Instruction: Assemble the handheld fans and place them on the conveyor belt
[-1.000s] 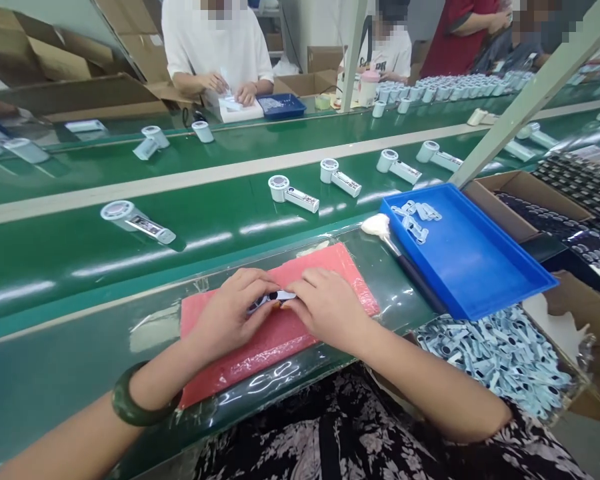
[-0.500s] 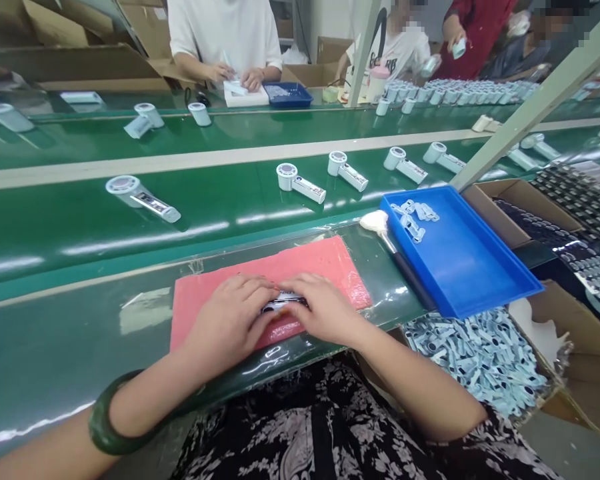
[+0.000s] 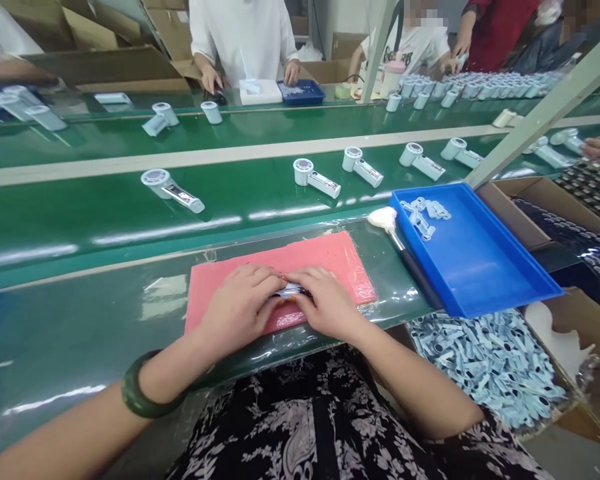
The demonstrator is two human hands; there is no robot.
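A small plastic part with a shiny, dark-striped face lies between my two hands, low over the pink pad. My left hand, a green bangle at its wrist, grips the part's left end with curled fingers and thumb. On the other end, my right hand closes in the same way, its fingertips almost meeting the left ones. Most of the part is covered by my fingers, so its full shape is hidden.
A blue tray with several small clear pieces stands right, beside a dark-handled brush. Below it, a box holds many pale-blue parts. Handheld fans lie on the green belt; co-workers sit across.
My view has turned slightly left, so everything sits further right. Both hands keep their grip on the part. Across the belt, a co-worker's hands have moved apart.
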